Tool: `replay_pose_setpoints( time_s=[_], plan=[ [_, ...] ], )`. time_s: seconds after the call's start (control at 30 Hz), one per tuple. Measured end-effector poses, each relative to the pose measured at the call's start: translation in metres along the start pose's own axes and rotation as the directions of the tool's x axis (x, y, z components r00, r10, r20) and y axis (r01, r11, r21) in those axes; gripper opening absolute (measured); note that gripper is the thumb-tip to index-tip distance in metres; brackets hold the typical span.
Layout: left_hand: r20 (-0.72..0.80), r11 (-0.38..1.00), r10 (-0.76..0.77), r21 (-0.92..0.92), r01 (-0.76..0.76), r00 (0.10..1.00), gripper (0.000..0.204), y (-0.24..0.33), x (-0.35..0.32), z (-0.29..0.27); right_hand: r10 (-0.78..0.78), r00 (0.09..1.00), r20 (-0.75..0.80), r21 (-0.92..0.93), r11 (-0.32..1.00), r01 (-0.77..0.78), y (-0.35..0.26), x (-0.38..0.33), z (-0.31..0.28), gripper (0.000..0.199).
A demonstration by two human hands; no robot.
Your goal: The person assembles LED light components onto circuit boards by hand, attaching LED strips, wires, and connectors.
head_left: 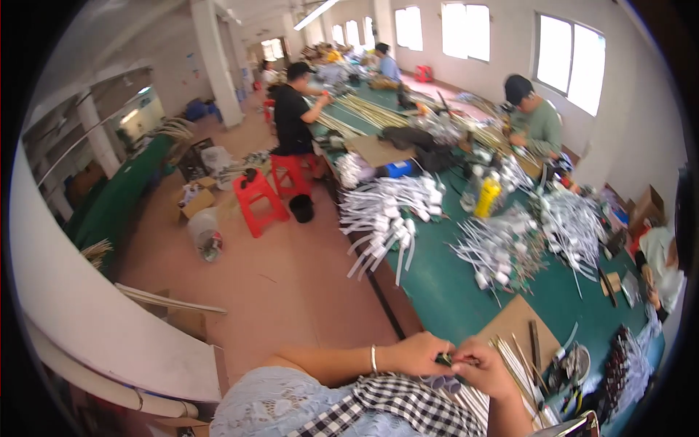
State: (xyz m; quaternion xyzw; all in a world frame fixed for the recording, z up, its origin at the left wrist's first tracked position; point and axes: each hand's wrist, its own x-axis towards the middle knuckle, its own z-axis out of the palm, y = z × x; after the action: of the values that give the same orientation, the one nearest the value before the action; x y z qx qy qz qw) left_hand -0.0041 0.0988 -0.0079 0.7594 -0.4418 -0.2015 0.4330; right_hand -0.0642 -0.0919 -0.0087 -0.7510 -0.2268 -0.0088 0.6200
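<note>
Your left hand (420, 355) and right hand (486, 368) are pinching a small dark piece (443, 359) near the table's edge (409, 309); cardboard (515, 317) is lying ahead, floor (291, 284) is stretching leftward.

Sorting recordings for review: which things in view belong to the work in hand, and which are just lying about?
Likely in the work:
small dark piece, pinched between left hand and right hand
possibly the pale thin sticks beside the right hand

Apparently just lying about:
yellow bottle
nearest red stool
black bucket
</note>
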Motion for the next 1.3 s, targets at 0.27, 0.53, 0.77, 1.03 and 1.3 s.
replay_pose_setpoints(
  time_s=[0.27, 0.53, 0.77, 1.03, 1.3],
  plan=[
    [-0.025, 0.998, -0.058, -0.023, 0.058, 0.998, 0.033, 0.001, -0.003, 0.003, -0.059, 0.979, -0.195, -0.329, 0.944, -0.009, -0.007, -0.009, 0.012, 0.011],
    [-0.133, 0.996, 0.054, -0.061, -0.062, 0.99, 0.029, 0.006, 0.005, -0.025, -0.159, 0.884, -0.44, -0.135, 0.985, 0.11, -0.031, -0.026, -0.043, 0.056],
    [0.004, 0.994, 0.068, 0.08, -0.068, 0.998, 0.026, 0.016, 0.019, -0.015, 0.133, 0.968, -0.211, -0.182, 0.968, -0.173, -0.024, -0.013, -0.008, 0.038],
    [-0.011, 0.997, 0.039, 0.074, -0.039, 0.999, 0.031, 0.008, 0.014, -0.017, 0.074, 0.988, -0.133, -0.19, 0.977, -0.099, -0.019, 0.0, -0.006, 0.023],
    [0.132, 0.988, 0.109, 0.099, -0.123, 0.985, 0.03, 0.01, 0.014, -0.014, 0.362, 0.932, 0.018, 0.095, 0.927, -0.362, -0.013, -0.023, -0.007, 0.029]
  ],
)
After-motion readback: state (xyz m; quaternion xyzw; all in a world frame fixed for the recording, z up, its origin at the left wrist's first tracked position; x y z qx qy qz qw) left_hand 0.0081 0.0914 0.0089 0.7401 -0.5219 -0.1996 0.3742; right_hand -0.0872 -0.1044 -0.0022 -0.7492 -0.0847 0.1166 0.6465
